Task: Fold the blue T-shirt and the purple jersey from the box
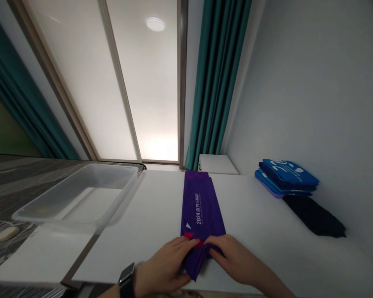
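A purple shirt (199, 207) with white print lies folded into a long strip on the white table (255, 223), running away from me. My left hand (166, 263), with a dark watch on the wrist, pinches the near end of the shirt. My right hand (234, 258) grips the same near end from the other side. Both hands have their fingers closed on the fabric, which bunches up between them. A small red tag (189, 236) shows at the fold.
A clear plastic bin (81, 194) sits at the table's left edge. A stack of folded blue shirts (286, 177) and a dark folded cloth (313, 217) lie at the right by the wall. Teal curtains (216, 82) and a small white cabinet (216, 164) stand behind.
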`<act>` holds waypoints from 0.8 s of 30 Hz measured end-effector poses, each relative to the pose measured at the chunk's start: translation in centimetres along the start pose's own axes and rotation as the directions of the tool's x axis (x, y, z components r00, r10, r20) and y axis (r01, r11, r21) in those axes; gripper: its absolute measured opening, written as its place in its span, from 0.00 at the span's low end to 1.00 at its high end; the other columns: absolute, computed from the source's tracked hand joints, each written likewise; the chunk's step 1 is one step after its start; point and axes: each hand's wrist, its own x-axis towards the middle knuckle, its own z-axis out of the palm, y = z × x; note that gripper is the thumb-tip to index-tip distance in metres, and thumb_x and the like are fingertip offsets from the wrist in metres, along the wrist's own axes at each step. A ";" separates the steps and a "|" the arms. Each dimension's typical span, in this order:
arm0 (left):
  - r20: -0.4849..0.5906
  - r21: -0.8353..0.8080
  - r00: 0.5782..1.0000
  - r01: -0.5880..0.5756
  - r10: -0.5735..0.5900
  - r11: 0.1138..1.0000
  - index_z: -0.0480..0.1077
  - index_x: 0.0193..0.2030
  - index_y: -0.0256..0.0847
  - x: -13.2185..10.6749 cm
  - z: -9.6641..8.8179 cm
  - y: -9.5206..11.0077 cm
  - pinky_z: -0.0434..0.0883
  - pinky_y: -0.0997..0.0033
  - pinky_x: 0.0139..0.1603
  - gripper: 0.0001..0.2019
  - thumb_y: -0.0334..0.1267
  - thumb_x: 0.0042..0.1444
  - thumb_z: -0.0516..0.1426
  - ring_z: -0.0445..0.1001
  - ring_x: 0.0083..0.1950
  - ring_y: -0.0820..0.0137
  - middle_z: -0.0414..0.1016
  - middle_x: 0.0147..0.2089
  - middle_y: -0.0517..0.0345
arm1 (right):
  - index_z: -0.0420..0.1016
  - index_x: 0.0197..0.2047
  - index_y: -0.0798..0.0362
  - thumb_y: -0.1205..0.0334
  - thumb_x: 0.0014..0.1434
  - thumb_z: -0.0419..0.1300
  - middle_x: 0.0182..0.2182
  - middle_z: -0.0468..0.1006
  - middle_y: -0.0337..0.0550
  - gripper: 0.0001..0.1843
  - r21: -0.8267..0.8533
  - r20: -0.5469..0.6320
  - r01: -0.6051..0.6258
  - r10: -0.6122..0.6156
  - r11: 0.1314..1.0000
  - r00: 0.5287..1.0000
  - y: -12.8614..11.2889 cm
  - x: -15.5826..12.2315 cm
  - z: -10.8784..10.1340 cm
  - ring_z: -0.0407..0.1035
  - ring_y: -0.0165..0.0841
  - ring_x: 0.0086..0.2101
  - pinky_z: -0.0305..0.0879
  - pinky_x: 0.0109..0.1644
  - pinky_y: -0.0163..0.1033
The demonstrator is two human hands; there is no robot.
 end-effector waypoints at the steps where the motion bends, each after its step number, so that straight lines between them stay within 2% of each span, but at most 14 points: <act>1: -0.050 -0.027 0.997 0.053 -0.054 0.998 0.54 0.66 0.42 0.2 0.4 -0.2 0.67 0.61 0.60 0.32 0.36 0.54 0.58 0.69 0.58 0.60 0.69 0.61 0.47 | 0.78 0.45 0.46 0.67 0.62 0.51 0.40 0.82 0.38 0.15 0.019 0.016 0.003 -0.004 1.000 1.000 0.2 0.7 -0.5 0.75 0.34 0.42 0.66 0.47 0.35; 3: -0.128 -0.102 0.979 0.146 -0.158 0.984 0.65 0.58 0.43 0.9 0.9 -0.5 0.70 0.65 0.54 0.22 0.33 0.55 0.54 0.73 0.51 0.63 0.76 0.52 0.52 | 0.79 0.40 0.48 0.67 0.61 0.52 0.38 0.82 0.38 0.13 0.054 0.025 0.014 -0.015 0.998 1.000 1.0 2.2 -1.1 0.74 0.34 0.40 0.65 0.44 0.35; 5: -0.178 -0.136 0.948 0.241 -0.263 0.961 0.72 0.45 0.43 2.1 0.8 -0.9 0.70 0.66 0.48 0.10 0.35 0.58 0.52 0.73 0.43 0.65 0.78 0.40 0.55 | 0.78 0.36 0.50 0.65 0.60 0.54 0.36 0.81 0.38 0.10 0.053 0.003 -0.010 0.010 0.999 1.000 2.1 3.6 -1.4 0.73 0.34 0.38 0.63 0.42 0.35; 6: -0.195 -0.135 0.929 0.293 -0.316 0.946 0.73 0.40 0.43 2.7 0.6 -1.0 0.69 0.66 0.46 0.09 0.37 0.60 0.51 0.73 0.41 0.65 0.77 0.35 0.56 | 0.77 0.35 0.51 0.64 0.59 0.55 0.34 0.81 0.39 0.09 0.047 -0.015 -0.042 0.042 0.998 0.999 2.6 4.2 -1.5 0.73 0.34 0.36 0.62 0.40 0.35; 8: -0.210 -0.126 0.887 0.392 -0.411 0.911 0.74 0.35 0.42 3.8 0.0 -1.3 0.67 0.66 0.43 0.15 0.42 0.64 0.48 0.72 0.37 0.64 0.76 0.30 0.56 | 0.76 0.35 0.52 0.61 0.59 0.56 0.30 0.78 0.39 0.08 0.055 -0.055 -0.130 0.133 0.990 0.990 3.6 4.9 -1.6 0.71 0.33 0.32 0.60 0.36 0.35; 11: -0.175 -0.130 0.858 0.465 -0.482 0.876 0.75 0.35 0.42 4.8 -0.6 -1.7 0.65 0.65 0.44 0.20 0.46 0.66 0.45 0.71 0.34 0.65 0.75 0.29 0.58 | 0.74 0.43 0.52 0.59 0.61 0.53 0.27 0.74 0.37 0.11 0.096 -0.146 -0.244 0.256 0.965 0.956 4.9 4.9 -1.4 0.68 0.32 0.30 0.59 0.34 0.35; 14: -0.161 -0.131 0.853 0.480 -0.496 0.868 0.74 0.34 0.42 5.0 -0.6 -1.8 0.63 0.64 0.46 0.20 0.47 0.66 0.45 0.71 0.33 0.66 0.76 0.30 0.59 | 0.69 0.54 0.53 0.58 0.61 0.52 0.28 0.72 0.37 0.20 0.113 -0.196 -0.307 0.325 0.945 0.925 5.9 3.7 -0.5 0.68 0.33 0.30 0.61 0.36 0.37; 17: -0.169 -0.114 0.851 0.483 -0.496 0.868 0.73 0.33 0.42 4.7 -0.4 -1.7 0.63 0.63 0.45 0.20 0.46 0.67 0.45 0.71 0.34 0.65 0.75 0.29 0.58 | 0.65 0.60 0.54 0.58 0.59 0.54 0.30 0.71 0.38 0.26 0.120 -0.221 -0.330 0.350 0.936 0.911 6.4 2.0 0.7 0.68 0.35 0.32 0.63 0.39 0.39; 20: -0.214 -0.074 0.864 0.450 -0.455 0.890 0.71 0.31 0.42 4.0 -0.1 -1.3 0.63 0.63 0.45 0.18 0.45 0.66 0.46 0.70 0.36 0.64 0.74 0.30 0.56 | 0.67 0.60 0.54 0.60 0.58 0.52 0.34 0.72 0.42 0.26 0.143 -0.268 -0.273 0.303 0.951 0.915 6.3 0.5 1.6 0.69 0.36 0.36 0.65 0.44 0.42; 24: -0.270 -0.067 0.903 0.328 -0.334 0.942 0.70 0.32 0.41 3.0 0.1 -1.1 0.64 0.63 0.46 0.15 0.43 0.65 0.49 0.69 0.41 0.63 0.74 0.35 0.52 | 0.66 0.61 0.49 0.59 0.63 0.48 0.42 0.75 0.46 0.24 0.178 -0.309 -0.170 0.219 0.969 0.925 5.5 -0.5 1.8 0.70 0.37 0.42 0.66 0.51 0.44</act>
